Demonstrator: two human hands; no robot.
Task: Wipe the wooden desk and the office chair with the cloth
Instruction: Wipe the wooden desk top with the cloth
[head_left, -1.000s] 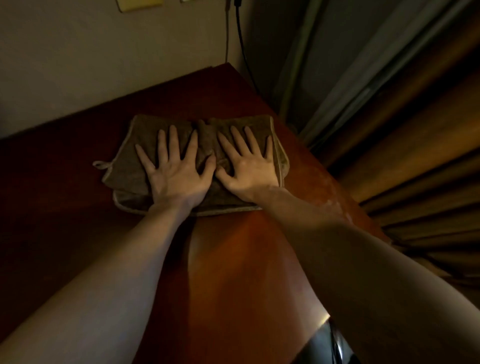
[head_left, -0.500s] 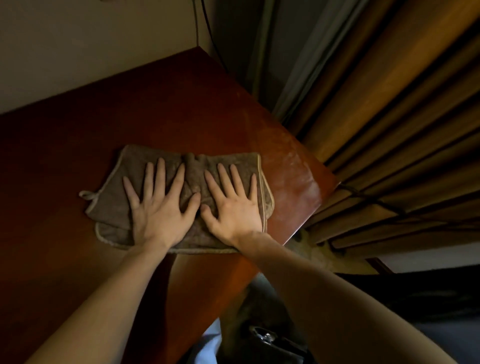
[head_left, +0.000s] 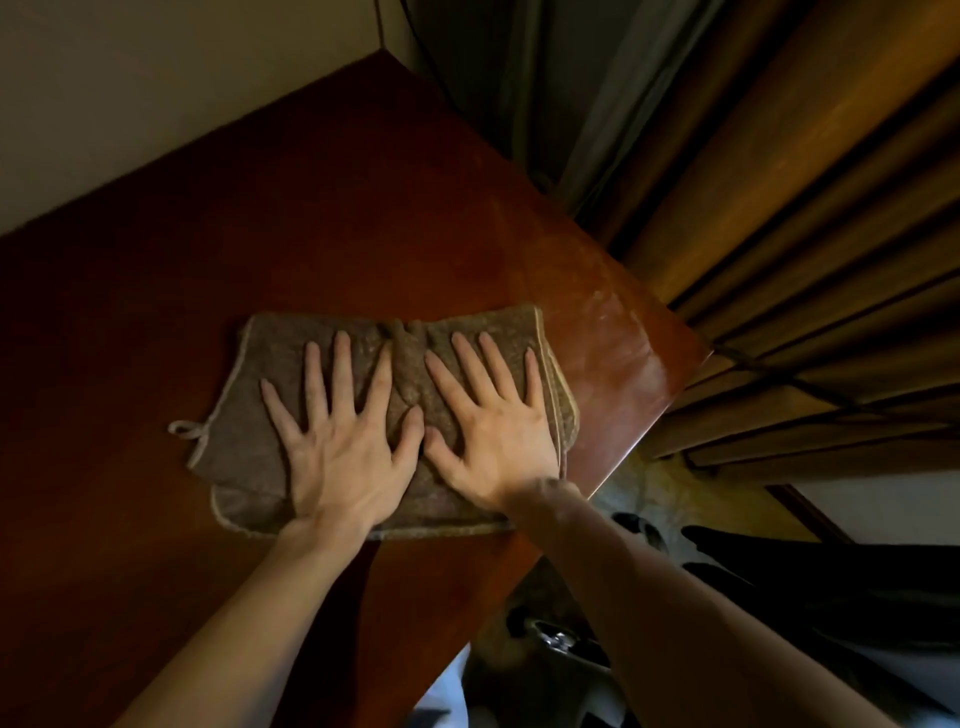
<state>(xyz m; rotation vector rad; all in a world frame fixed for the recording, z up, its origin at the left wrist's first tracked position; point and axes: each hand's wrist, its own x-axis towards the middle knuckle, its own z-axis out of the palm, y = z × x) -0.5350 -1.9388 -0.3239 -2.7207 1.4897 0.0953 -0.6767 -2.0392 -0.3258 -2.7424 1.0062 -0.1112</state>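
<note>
A folded brown cloth (head_left: 270, 358) with pale edging and a small loop at its left corner lies flat on the reddish wooden desk (head_left: 363, 197). My left hand (head_left: 343, 441) presses on the cloth's left half, fingers spread and straight. My right hand (head_left: 488, 421) presses on its right half in the same way, thumbs almost touching. The cloth sits close to the desk's right edge. A dark office chair (head_left: 831, 582) shows partly at the lower right, beyond that edge.
A pale wall (head_left: 156, 93) runs behind the desk. Grey and golden-brown curtains (head_left: 779, 260) hang to the right of the desk. A cable (head_left: 415, 47) drops behind the desk's far corner. Dim floor shows below the desk's right edge.
Both hands have slid the cloth from near the desk's far corner back toward me along the right edge. More bare desk now shows beyond the cloth.
</note>
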